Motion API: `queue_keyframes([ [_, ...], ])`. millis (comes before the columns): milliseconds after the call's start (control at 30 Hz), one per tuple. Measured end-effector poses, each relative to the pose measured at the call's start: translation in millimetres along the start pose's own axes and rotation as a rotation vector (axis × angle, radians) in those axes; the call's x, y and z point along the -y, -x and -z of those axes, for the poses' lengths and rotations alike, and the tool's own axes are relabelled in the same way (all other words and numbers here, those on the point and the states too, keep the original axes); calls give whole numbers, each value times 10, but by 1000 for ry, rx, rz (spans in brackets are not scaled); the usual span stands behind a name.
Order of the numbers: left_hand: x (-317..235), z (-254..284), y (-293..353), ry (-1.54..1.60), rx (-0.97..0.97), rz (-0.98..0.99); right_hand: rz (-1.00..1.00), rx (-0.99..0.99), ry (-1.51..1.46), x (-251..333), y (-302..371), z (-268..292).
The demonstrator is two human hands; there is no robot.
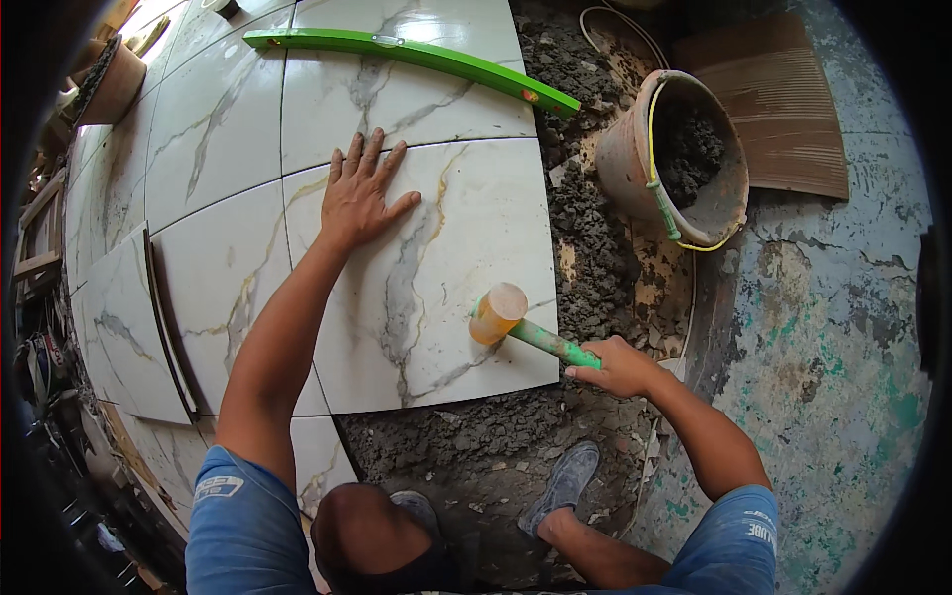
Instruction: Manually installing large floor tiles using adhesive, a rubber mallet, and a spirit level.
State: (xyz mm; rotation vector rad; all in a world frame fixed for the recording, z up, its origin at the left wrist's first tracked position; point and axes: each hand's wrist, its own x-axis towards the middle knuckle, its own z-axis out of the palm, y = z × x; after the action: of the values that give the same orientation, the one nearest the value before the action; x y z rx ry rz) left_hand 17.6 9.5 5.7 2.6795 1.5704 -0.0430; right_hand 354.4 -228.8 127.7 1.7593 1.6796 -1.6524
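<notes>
The mallet (499,312) has a fat, round, yellowish head with a pale end and a smooth green handle, and it is over the front right part of a big, shiny white tile (466,218). I can't tell if the head touches it. The right hand (620,367) has its fingers wrapped tight around the handle. The left hand (357,203) holds nothing; it is spread on the tile, with fingertips over the thin crack to the next tile. Gray and gold wiggly lines run across the shiny top. Lumpy dark gray mortar (590,243) lies along 2 sides. Behind, a long, straight green level (426,57) rests on the tiles. To the right are a round, dirty bucket (620,149) with lumpy mix inside, a ridged brown board (788,119) and a floor (813,416) with flaky blue-gray paint.
</notes>
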Motion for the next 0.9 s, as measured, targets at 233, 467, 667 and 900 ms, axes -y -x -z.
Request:
queue_keyframes([
  [233,81,-76,35,60,-75,-23,199,-227,-557,132,-8,-432],
  [467,117,-107,94,200,-167,-12,94,-163,-345,179,-89,-979],
  [667,152,-203,125,243,-157,35,28,-148,-324,399,-212,-1203],
  [900,154,-153,249,272,-203,181,269,-472,-742,536,-77,-1218],
])
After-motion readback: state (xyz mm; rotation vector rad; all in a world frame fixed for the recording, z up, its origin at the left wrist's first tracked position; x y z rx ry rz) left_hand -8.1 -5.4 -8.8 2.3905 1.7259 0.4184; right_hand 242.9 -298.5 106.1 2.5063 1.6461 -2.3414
